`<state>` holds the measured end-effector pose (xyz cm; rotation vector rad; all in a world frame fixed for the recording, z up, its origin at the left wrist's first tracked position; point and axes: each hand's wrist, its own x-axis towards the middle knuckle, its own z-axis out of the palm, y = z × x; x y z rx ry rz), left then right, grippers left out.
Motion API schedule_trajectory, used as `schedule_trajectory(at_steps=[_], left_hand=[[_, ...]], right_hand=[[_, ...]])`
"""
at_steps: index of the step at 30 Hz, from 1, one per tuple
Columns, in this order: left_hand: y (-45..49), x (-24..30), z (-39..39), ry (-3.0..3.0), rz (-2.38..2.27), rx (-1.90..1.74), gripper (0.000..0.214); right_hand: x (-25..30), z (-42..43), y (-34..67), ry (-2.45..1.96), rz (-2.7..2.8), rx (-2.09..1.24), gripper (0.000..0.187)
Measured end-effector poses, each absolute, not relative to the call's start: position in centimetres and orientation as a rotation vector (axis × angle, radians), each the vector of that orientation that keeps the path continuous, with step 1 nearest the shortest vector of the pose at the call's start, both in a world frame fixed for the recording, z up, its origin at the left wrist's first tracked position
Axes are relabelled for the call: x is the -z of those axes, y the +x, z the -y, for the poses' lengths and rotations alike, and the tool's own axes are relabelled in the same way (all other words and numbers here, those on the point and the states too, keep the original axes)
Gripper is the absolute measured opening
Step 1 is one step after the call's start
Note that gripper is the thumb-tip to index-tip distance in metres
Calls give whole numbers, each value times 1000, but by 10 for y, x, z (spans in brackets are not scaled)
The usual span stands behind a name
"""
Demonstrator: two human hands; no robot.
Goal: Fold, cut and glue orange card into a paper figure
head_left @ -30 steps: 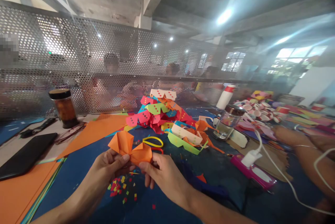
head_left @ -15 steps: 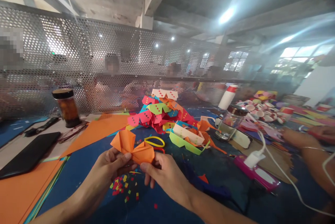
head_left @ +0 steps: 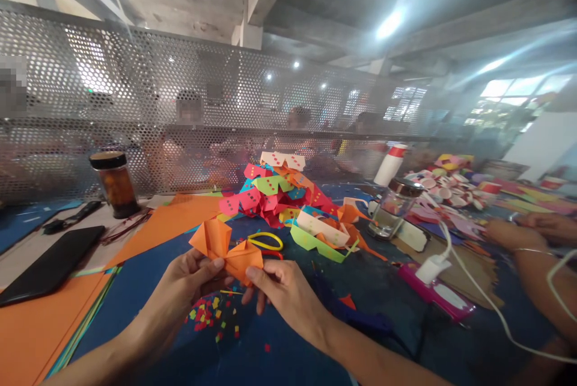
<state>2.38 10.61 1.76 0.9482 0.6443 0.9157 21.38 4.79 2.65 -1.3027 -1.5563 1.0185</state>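
Between my two hands I hold a folded orange paper piece [head_left: 228, 249] above the blue table. My left hand [head_left: 192, 275] pinches its left side, thumb on the near face. On its right end my right hand [head_left: 282, 290] grips with thumb and fingers. Just behind the paper lie scissors [head_left: 265, 240] with yellow and red handles, partly covered by it. Small coloured paper bits [head_left: 211, 314] are scattered below my hands. A pile of folded paper glasses [head_left: 274, 190] in several colours rises at the back, with a green pair [head_left: 322, 246] nearer to me.
Orange sheets [head_left: 49, 326] and a black phone [head_left: 51, 266] lie left, near a dark-lidded jar [head_left: 116, 184]. To the right are a glass jar [head_left: 394, 208], a pink power strip [head_left: 437, 293] with a white cable, and another person's arm [head_left: 536, 254]. A perforated metal screen [head_left: 135, 103] stands behind.
My right fingers have shifted slightly on the orange paper, whose right part tilts a little differently. The other person's hands at the right have moved. The view has shifted slightly.
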Motion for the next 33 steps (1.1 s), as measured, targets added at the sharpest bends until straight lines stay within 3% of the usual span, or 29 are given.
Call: schedule_trajectory(at_steps=[14, 18, 23, 33], left_hand=[[25, -18, -104, 992, -711, -920, 36], [25, -19, -101, 1082, -730, -849, 42], [27, -15, -96, 1192, -700, -764, 48], [28, -4, -97, 1185, -603, -704, 46]], right_hand=[[-29, -43, 216, -1284, 1558, -955, 48], [-36, -43, 219, -1303, 1542, -783, 36], [-28, -48, 221, -1278, 1541, -808, 23], [-31, -47, 218, -1240, 1488, -865, 20]])
